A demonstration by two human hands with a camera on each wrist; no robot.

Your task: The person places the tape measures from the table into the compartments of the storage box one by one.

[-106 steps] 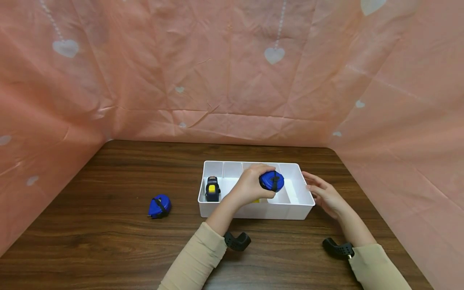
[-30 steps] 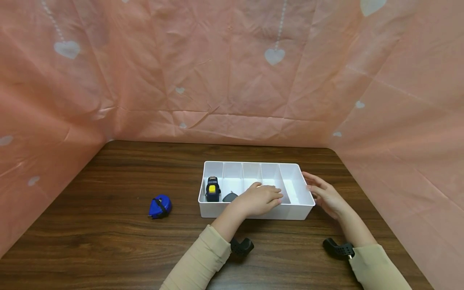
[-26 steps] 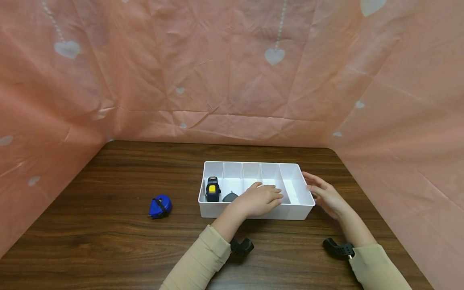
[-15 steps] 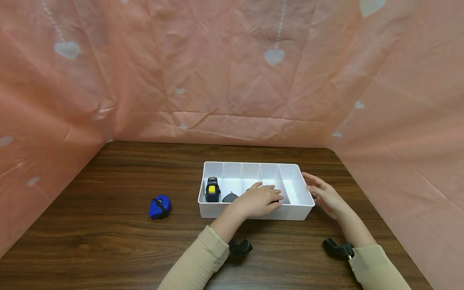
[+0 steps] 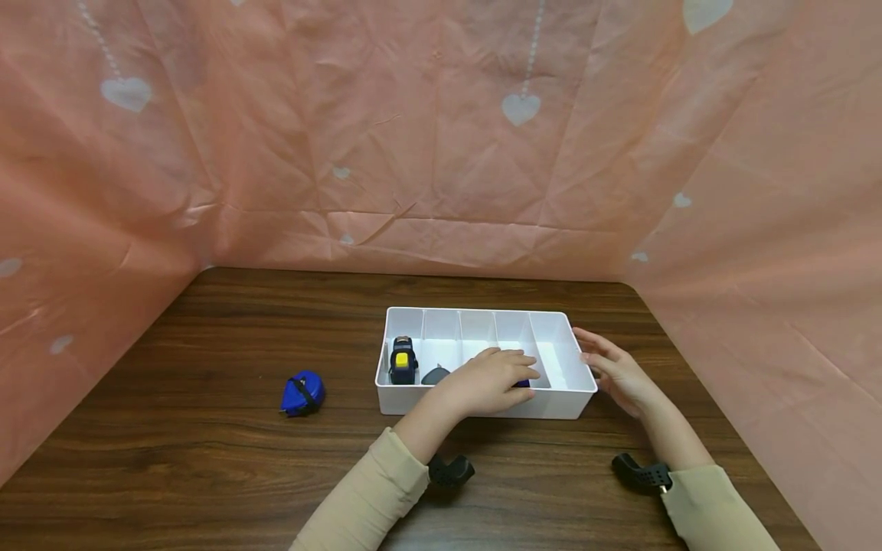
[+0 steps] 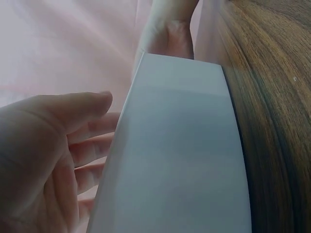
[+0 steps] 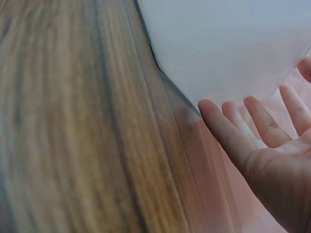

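Head view: we are lowering the blue tape measure (image 5: 521, 382) into the white tray (image 5: 486, 403), left hand (image 5: 485, 380) still cupping it; right hand (image 5: 616, 371) relaxed beside the tray.

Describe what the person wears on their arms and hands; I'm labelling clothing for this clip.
Both hands, the left hand and the right hand, are bare, with no gloves or rings visible. Each arm has a long beige sleeve reaching the wrist. A black curved mount sits under each wrist, likely carrying the wrist camera.
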